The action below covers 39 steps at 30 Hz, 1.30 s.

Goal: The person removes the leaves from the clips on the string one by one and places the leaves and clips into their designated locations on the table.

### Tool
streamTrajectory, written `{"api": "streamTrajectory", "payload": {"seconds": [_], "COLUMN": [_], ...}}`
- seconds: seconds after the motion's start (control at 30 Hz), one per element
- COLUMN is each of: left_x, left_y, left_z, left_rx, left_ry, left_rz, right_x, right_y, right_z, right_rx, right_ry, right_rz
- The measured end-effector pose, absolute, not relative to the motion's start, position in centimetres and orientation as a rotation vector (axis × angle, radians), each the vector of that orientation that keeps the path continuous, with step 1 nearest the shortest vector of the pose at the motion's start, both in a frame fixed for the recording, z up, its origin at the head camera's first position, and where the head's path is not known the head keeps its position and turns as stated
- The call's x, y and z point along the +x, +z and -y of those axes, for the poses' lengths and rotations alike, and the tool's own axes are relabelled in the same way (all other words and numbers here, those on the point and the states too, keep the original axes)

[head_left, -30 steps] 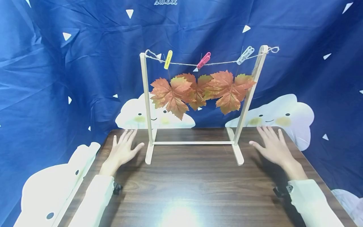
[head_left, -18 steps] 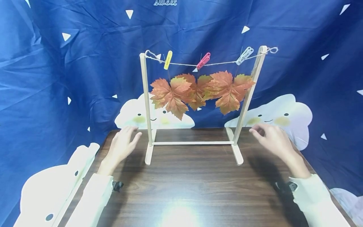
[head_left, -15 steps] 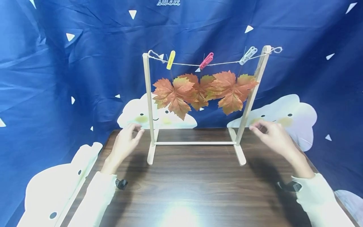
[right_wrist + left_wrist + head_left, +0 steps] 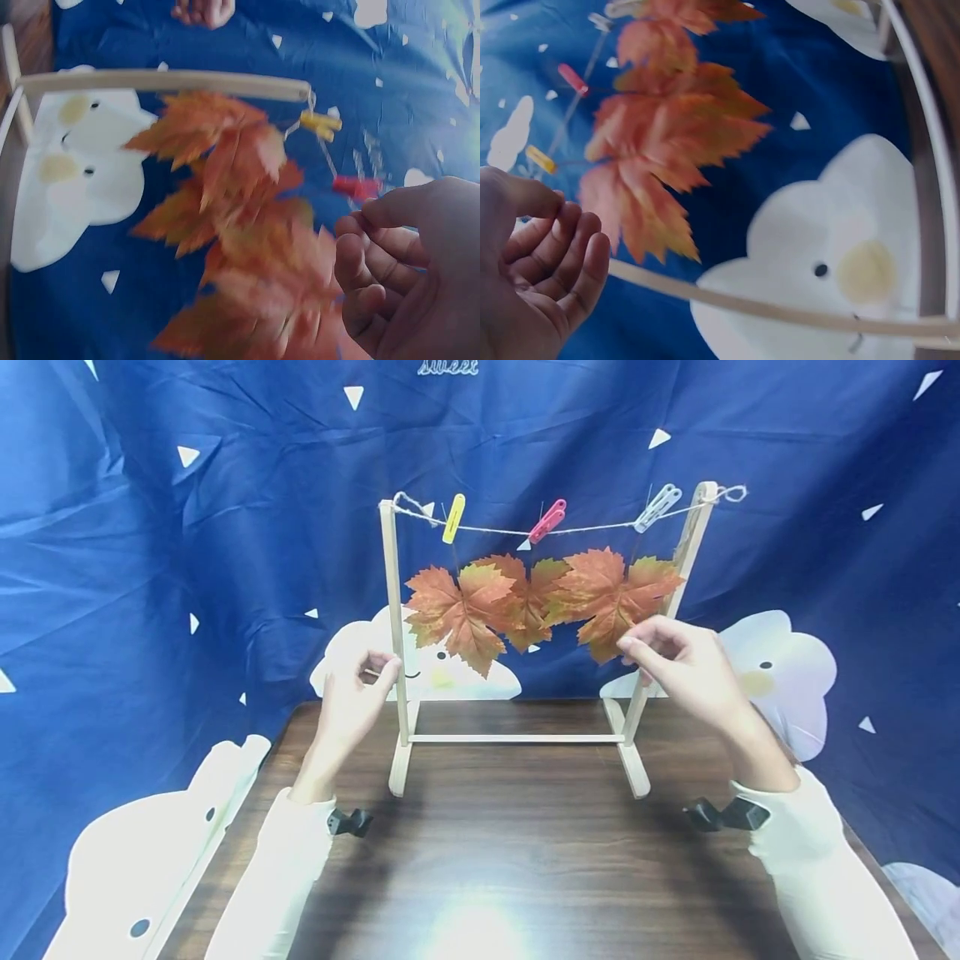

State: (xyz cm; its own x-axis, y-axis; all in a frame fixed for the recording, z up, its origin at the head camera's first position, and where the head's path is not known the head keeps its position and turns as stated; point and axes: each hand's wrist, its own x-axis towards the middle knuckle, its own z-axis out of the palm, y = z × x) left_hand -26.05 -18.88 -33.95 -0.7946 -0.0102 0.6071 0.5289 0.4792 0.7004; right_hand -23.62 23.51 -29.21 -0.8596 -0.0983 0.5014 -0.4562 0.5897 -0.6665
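Note:
Three orange-green artificial maple leaves hang from a string [image 4: 495, 532] on a wooden rack: the left leaf [image 4: 455, 610], the middle leaf [image 4: 534, 597] and the right leaf [image 4: 609, 585]. A yellow clothespin [image 4: 453, 518], a pink clothespin [image 4: 547, 521] and a pale blue clothespin [image 4: 657, 507] grip their stems. My left hand [image 4: 351, 706] is raised beside the rack's left post [image 4: 392, 577], fingers loosely bent and holding nothing. In the head view my right hand [image 4: 697, 681] overlaps the right leaf's lower edge and the right post, its fingers loosely curled around nothing.
The rack's feet, such as the right foot [image 4: 636, 770], stand near the back of the dark wooden table [image 4: 510, 835], joined by a thin crossbar [image 4: 517, 738]. Behind hangs a blue cloth [image 4: 247, 527] printed with white clouds and triangles. Black wrist cameras sit on both cuffs.
Both hands have left the tabletop, where they lay flat, and risen toward the rack with fingers bending. The right hand has moved left toward the right leaf. The leaves and clothespins remain in place.

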Motion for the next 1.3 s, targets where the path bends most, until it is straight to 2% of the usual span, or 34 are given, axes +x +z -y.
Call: {"api": "streamTrajectory", "payload": {"seconds": [0.27, 0.67, 1.3], "left_x": [-26.5, -27.8, -30.8], "left_y": [-31.5, -28.6, -25.1], "left_z": [16.2, 13.7, 11.8], "left_rx": [-0.466, -0.481, -0.438], "left_ry": [-1.433, -1.479, -1.592], "left_rz": [2.056, 2.003, 1.941], "right_x": [-23.9, -26.6, -30.3], "right_y": [-25.8, -22.7, -17.6], "right_z": [-19.5, -15.8, -11.6], "right_rx": [0.567, 0.682, 0.681], "right_ry": [1.202, 1.289, 1.360], "right_rz": [2.385, 2.312, 2.324]}}
